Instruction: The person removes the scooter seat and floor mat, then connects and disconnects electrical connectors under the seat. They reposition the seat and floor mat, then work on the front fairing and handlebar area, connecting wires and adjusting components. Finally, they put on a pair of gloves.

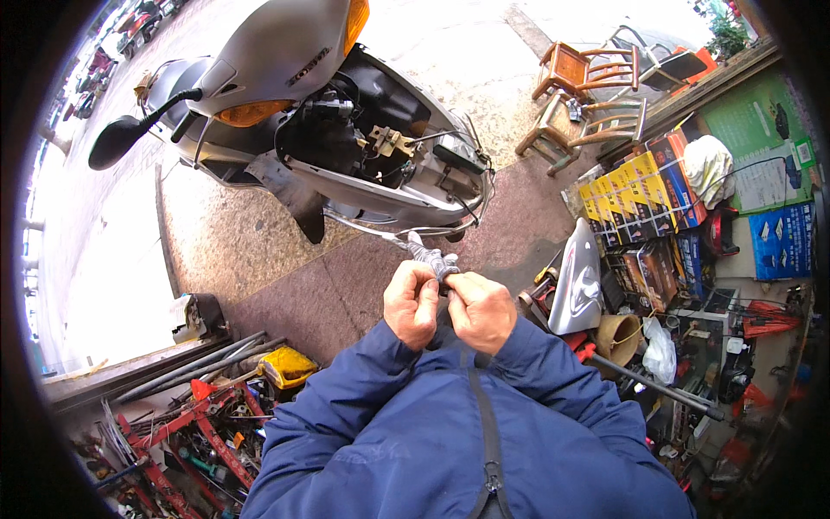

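My left hand [411,304] and my right hand [482,311] are close together in front of my chest, both with curled fingers. Between them they pinch a grey, crumpled, fabric-like thing [435,258] with finger-like folds, perhaps a work glove; its exact kind is unclear. It sticks out beyond my fingertips toward a silver scooter [380,186]. The scooter stands just ahead with a body panel off, so its inner parts and wiring show. A pale cable or trim edge [372,230] runs along its near side, close behind the grey thing in the picture.
To the right are a silver body panel [577,281], stacked boxes [635,199] and a long dark bar with a red end [657,383]. Wooden chairs [566,73] stand at the far right. At lower left lie a red metal rack [177,432], a yellow container [288,368] and pipes [186,369].
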A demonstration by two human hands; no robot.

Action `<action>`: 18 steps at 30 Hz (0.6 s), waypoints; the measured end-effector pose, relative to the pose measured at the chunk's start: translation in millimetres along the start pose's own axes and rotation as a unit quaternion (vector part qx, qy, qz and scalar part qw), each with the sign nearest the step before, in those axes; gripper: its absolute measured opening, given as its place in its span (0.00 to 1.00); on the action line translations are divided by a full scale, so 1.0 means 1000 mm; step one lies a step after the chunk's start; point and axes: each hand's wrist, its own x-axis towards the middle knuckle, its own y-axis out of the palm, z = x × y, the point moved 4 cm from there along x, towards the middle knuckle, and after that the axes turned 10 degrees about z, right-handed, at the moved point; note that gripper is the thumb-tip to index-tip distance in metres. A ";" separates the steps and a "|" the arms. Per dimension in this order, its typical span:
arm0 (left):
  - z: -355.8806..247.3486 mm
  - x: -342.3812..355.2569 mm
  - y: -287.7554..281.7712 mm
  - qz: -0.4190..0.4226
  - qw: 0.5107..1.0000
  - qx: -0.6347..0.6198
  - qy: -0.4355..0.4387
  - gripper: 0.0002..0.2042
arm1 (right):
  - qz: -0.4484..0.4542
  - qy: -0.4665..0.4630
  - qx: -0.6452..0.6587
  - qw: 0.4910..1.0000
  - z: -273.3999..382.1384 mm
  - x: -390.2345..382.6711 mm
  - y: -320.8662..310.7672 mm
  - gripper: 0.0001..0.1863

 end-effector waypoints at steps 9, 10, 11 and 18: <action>0.004 0.000 0.009 0.153 0.967 -0.175 -0.108 0.01 | 0.111 0.210 0.319 0.917 -0.053 0.021 0.007 0.10; 0.005 -0.001 0.011 0.165 0.963 -0.178 -0.114 0.02 | 0.077 0.225 0.442 0.865 -0.056 0.022 0.001 0.10; 0.006 -0.002 0.014 0.176 0.961 -0.179 -0.120 0.03 | 0.043 0.251 0.565 0.785 -0.059 0.025 -0.002 0.09; 0.001 -0.016 0.037 0.210 0.970 -0.046 -0.116 0.07 | -0.178 0.139 0.716 0.660 -0.049 0.050 -0.019 0.21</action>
